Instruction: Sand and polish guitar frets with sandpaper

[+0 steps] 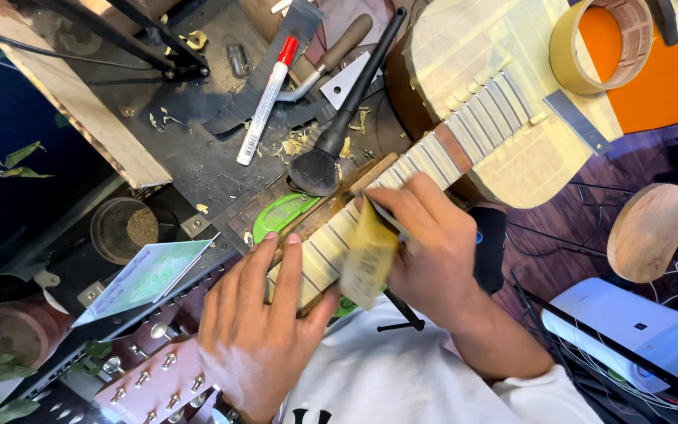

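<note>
One guitar lies across the tabletop (198,157), its neck (402,196) masked in pale tape between the frets, its body (504,94) likewise taped. Left hand (256,330): grip closed around the neck near the headstock (154,385), fingers over the fretboard, thumb underneath. Right hand (429,247): grip pinched on one folded yellow abrasive sheet (369,263), pressed against the frets. On the tabletop beyond the neck: one black brush (331,141), one white marker with red cap (264,98), one wooden-handled tool (331,55). One tape roll (566,47) rests on the guitar body.
</note>
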